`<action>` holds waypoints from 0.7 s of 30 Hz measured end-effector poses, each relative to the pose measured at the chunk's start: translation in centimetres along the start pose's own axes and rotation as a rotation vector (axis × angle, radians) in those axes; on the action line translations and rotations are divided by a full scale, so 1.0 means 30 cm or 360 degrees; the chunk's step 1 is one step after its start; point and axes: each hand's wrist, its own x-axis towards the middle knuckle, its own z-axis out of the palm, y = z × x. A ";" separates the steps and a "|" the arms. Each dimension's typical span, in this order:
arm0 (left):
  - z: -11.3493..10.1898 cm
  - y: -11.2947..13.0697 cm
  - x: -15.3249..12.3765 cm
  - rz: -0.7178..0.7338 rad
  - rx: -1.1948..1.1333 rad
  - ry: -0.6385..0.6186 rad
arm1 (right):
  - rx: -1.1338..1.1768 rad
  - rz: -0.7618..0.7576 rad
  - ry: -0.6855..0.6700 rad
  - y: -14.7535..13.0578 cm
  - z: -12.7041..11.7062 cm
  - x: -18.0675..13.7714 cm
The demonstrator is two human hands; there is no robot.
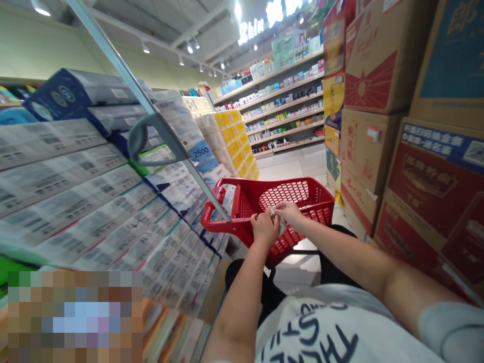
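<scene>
Pinching a pale item, the right hand was held at the near edge of the red cart, with thumb and fingertips pressed together on the item's upper part. By the left hand, just beside it, the same item was gripped with curled fingers; exact thumb contact could not be told. The item was located between both hands, about midway along the near edge; being partly covered, its kind could not be identified. A metal pole fitted with a grey loop handle was seen slanting down to the cart's left end, near the push handle. White packs were stacked at left, printed cartons at right. Beyond the cart's far edge, stocked shelves were noted.
</scene>
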 end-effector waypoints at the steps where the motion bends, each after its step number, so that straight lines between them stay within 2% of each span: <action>1: 0.003 -0.006 -0.002 0.0035 0.0018 -0.0013 | -0.0171 -0.0040 -0.0029 -0.008 -0.012 0.009; 6: 0.027 -0.027 -0.015 0.0118 0.0061 -0.0022 | -0.1511 -0.0420 -0.0293 -0.019 -0.171 0.067; 9: 0.034 -0.027 -0.026 0.0187 0.0030 0.0022 | -0.2105 -0.0341 -0.0550 0.012 -0.266 0.082; 13: 0.042 -0.034 -0.018 0.0202 0.0001 0.0051 | -0.2339 -0.0459 -0.0502 0.054 -0.291 0.085; 17: 0.043 -0.064 0.027 0.0117 0.0038 -0.0055 | -0.2360 -0.0400 -0.0504 0.056 -0.249 0.102; 21: 0.035 -0.103 0.057 0.0076 0.0108 -0.0132 | -0.2335 -0.0341 -0.0416 0.053 -0.199 0.100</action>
